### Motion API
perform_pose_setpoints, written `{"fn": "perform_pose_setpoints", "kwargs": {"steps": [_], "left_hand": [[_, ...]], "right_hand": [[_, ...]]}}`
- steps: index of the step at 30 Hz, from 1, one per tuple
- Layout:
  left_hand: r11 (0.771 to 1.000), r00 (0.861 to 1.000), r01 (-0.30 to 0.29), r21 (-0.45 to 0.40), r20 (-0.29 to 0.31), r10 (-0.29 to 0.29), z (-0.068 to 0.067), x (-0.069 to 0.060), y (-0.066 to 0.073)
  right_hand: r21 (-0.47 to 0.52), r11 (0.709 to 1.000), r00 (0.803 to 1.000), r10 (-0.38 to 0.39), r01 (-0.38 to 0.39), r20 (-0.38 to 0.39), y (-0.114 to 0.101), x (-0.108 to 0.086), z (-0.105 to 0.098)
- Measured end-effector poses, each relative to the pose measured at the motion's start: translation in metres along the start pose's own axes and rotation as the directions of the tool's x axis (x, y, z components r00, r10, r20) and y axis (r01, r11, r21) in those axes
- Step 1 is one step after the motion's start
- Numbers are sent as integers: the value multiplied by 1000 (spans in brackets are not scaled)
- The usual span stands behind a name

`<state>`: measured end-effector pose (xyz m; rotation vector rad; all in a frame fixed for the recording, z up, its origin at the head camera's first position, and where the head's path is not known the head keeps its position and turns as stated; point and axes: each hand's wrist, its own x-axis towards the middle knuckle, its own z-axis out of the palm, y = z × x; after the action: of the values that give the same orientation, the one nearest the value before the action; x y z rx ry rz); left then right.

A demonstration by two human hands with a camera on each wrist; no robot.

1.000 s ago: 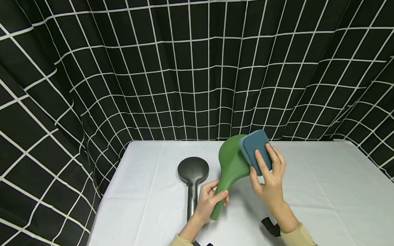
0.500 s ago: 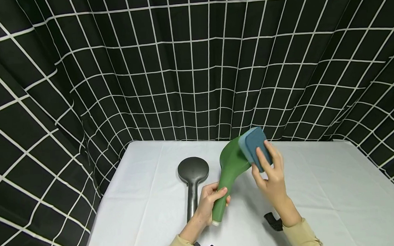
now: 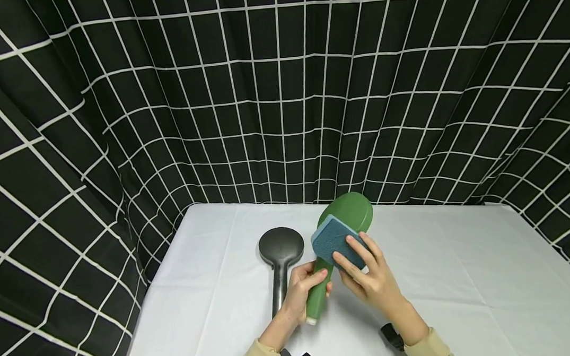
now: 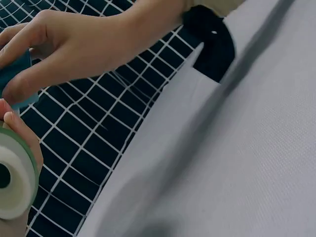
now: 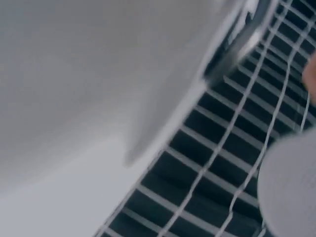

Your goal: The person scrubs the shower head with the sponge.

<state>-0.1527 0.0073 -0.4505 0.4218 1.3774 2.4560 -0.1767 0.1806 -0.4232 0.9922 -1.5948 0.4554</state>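
My left hand [image 3: 302, 294] grips the handle of a green shower head [image 3: 350, 209], held tilted above the table with its round head up. The handle's pale end, with a dark hole in it, shows close up in the left wrist view as a white ring [image 4: 22, 180]. Between the fingers and thumb of my right hand [image 3: 372, 275] is a blue sponge [image 3: 337, 242], lying over the neck and lower head of the green shower head and hiding part of it. In the right wrist view a pale round surface [image 5: 291, 182], probably the shower head's face, is blurred.
A dark grey shower head [image 3: 280, 247] lies on the white-covered table [image 3: 213, 287], just left of my left hand, its handle partly behind my forearm. A black curtain [image 3: 282, 119] with white grid lines stands behind the table and along both sides.
My right hand has carried the sponge down and left, from the right side of the shower head's head to its neck. The left hand keeps its grip, the handle slightly turned.
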Motion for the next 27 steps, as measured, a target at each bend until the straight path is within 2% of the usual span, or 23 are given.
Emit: {"fn": "perform_pose_setpoints", "kwargs": {"steps": [1, 3, 4, 5, 6, 7, 9, 10, 11, 12, 13, 14, 16, 18, 19, 20, 22, 24, 25, 26, 27], "left_hand": [[1000, 1000, -6, 9, 11, 6, 1, 0, 0], [999, 1000, -22, 31, 19, 21, 2, 0, -1], [999, 999, -30, 45, 20, 29, 3, -1, -1], [998, 999, -39, 57, 21, 38, 3, -1, -1], [997, 999, -46, 67, 21, 44, 3, -1, -1], [996, 999, -50, 77, 25, 48, 3, -2, -1], [994, 997, -63, 89, 41, 59, 3, -2, 0], [993, 997, -69, 94, 53, 64, 3, -2, 0], [992, 995, -75, 100, 65, 69, 3, -2, 0], [992, 995, -80, 102, 75, 73, 2, -2, 1], [991, 994, -87, 102, 81, 79, 2, -2, 1], [991, 993, -91, 101, 80, 83, 2, -2, 2], [990, 994, -94, 101, 64, 88, 1, -1, 3], [990, 995, -102, 99, 34, 99, -1, 0, 4], [989, 994, -106, 101, 19, 105, -2, 0, 5], [988, 994, -110, 105, 9, 110, -2, 1, 5], [984, 992, -127, 125, 5, 128, -3, 0, 5], [976, 988, -153, 156, 24, 151, -4, 0, 4], [968, 985, -173, 183, 41, 169, -5, 0, 3], [956, 979, -201, 213, 65, 191, -5, 0, 3], [942, 973, -227, 246, 88, 212, -5, 0, 2]], "right_hand": [[0, 1000, 1000, 5, -5, -15, 3, 2, -1], [17, 995, 992, 100, -99, -79, 10, 10, -4], [39, 984, 978, 180, -177, -102, 13, 15, -7], [71, 960, 954, 278, -272, -116, 17, 21, -10], [107, 919, 914, 389, -378, -113, 20, 28, -13], [151, 859, 858, 505, -488, -95, 22, 34, -17], [212, 702, 715, 699, -680, -25, 25, 44, -25], [219, 635, 652, 758, -741, 6, 25, 47, -28], [232, 587, 607, 794, -776, 23, 24, 50, -30], [241, 571, 593, 805, -785, 24, 22, 51, -32], [253, 584, 607, 795, -771, 14, 20, 51, -32], [253, 629, 647, 762, -736, -13, 18, 51, -32], [242, 752, 760, 645, -613, -81, 11, 48, -29], [223, 860, 861, 493, -460, -128, 4, 44, -24], [213, 896, 896, 423, -390, -139, 1, 42, -22], [204, 920, 918, 367, -335, -149, -1, 40, -20], [204, 939, 938, 310, -277, -153, -2, 36, -17], [203, 934, 932, 326, -293, -158, 1, 35, -17], [210, 918, 915, 371, -336, -157, 3, 36, -19], [225, 892, 891, 429, -391, -150, 6, 37, -21], [241, 857, 858, 495, -456, -136, 10, 40, -23]]}}
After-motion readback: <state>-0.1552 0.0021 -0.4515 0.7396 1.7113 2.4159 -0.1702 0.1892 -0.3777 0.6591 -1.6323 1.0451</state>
